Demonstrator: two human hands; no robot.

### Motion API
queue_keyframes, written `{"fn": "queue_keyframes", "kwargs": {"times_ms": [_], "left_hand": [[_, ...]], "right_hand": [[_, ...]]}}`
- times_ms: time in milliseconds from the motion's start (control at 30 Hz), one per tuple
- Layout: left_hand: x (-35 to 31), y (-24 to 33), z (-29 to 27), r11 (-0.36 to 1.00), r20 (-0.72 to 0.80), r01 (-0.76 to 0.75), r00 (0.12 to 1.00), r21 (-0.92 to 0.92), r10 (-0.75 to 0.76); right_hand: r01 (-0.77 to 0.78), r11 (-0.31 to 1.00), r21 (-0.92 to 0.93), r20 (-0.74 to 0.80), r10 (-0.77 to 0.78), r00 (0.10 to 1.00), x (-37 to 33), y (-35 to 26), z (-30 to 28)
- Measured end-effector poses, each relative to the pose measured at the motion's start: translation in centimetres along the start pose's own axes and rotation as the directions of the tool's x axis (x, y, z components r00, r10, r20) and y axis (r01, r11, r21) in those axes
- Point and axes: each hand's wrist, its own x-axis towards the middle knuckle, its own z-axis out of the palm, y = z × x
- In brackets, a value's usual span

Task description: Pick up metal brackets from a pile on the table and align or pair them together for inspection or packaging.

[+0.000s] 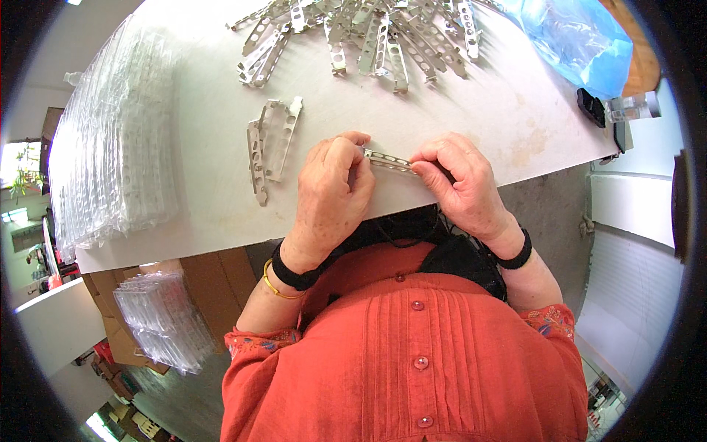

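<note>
Fingers of both the left hand [333,190] and right hand [460,184] pinch one perforated metal strip [389,161] at the bench's [206,214] near edge; its ends are hidden under the fingertips. Loose strips [269,144] lie just left.

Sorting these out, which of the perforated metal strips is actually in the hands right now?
The single metal strip held between the left hand and right hand; the rest lie untouched on the table.

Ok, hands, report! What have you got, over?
Left hand and right hand both pinch one slim perforated metal strip. Small stack of strips left of it. Nothing between, over.
</note>
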Motion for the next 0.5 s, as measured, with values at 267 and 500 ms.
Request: {"fn": "queue_keyframes", "kwargs": {"times_ms": [267,500], "left_hand": [[-0.2,0.2,0.0,0.997,-0.013,0.042,0.999,-0.060,-0.043],[-0.3,1.7,-0.4,0.989,0.016,0.122,0.993,-0.086,-0.121]], "right_hand": [[-0.047,0.998,-0.032,0.060,0.049,0.997,-0.2,-0.3,-0.3],[-0.078,0.993,0.087,0.070,0.072,0.995,-0.4,-0.2,-0.7]]}}
